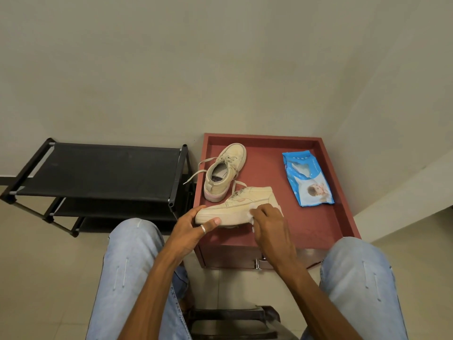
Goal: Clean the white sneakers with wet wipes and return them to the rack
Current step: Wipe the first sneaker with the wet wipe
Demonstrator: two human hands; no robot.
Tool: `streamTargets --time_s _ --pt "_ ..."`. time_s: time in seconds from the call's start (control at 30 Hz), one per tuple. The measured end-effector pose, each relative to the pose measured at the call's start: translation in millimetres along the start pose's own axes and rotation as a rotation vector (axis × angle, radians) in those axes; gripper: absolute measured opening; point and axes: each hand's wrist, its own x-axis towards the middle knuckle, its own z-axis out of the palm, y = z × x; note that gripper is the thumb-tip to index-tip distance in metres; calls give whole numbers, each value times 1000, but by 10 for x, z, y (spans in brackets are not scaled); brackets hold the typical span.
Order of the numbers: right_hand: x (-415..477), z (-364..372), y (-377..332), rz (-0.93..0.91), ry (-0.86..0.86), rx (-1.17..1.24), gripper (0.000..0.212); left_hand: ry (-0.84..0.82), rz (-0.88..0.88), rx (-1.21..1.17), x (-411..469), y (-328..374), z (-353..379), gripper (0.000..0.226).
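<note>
Shoe rack [98,168]: black, with fabric shelves, standing against the wall at far left; no shoes show on its top shelf.
Left leg [132,266]: in light blue jeans, in front of the rack.
Left hand [193,229]: grips the toe end of the near sneaker, fingers curled over the far side and thumb on the sole edge; a ring shows on one digit.
Near sneaker [235,207]: off-white, at the front edge of the counter, toe to the left and heel to the right, one side turned up toward the camera and held between both hands.
Far sneaker [225,173]: upright on the counter just behind the near one, toe toward the wall, its loose laces trailing left over the rim.
Wet wipe [257,207]: white, bunched under the right fingers against the near sneaker's side.
Right hand [269,227]: fingers curled round the wet wipe, pressing it to the sneaker near its middle.
Counter [318,229]: reddish-brown with a raised rim, set in the room's corner.
Wipes pack [307,179]: blue, lying flat on the counter, well apart from both sneakers to the right.
Right leg [355,278]: in the same jeans, at the counter's front right corner.
</note>
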Motion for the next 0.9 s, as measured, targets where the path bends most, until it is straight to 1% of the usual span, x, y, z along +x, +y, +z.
streamTargets --time_s 0.07,0.13,0.2,0.27,0.33,0.4,0.47,0.53,0.6,0.7,0.77,0.9 --pt "-20 17 -40 -35 1 34 27 5 2 9 5 -3 2 55" --pt "-14 4 9 -31 -16 17 30 2 4 16 -9 14 4 52" --pt "-3 -38 69 19 -51 -34 30 -6 7 9 -25 37 11 47" --pt "18 -74 139 85 -56 -70 22 -13 7 -9 -36 44 15 45" --pt "54 -98 223 193 -44 -49 15 -17 8 -23 -35 31 12 42" --pt "109 -105 336 352 14 35 20 -17 5 -28 -30 20 7 41" --pt "164 -107 431 503 62 122 24 -13 -2 -31 -21 14 6 47" --pt "190 -85 506 585 52 167 25 -6 -6 -31 -10 9 8 54" --pt "195 -67 546 646 39 229 27 -5 -4 -17 -13 10 4 53" --pt "168 -72 510 689 17 313 29 -6 0 -9 -21 30 9 49" --pt "145 -73 466 673 14 302 32 -6 7 -10 -28 54 13 45" --pt "96 -69 435 646 31 267 29 -9 11 -3 -39 62 18 43"
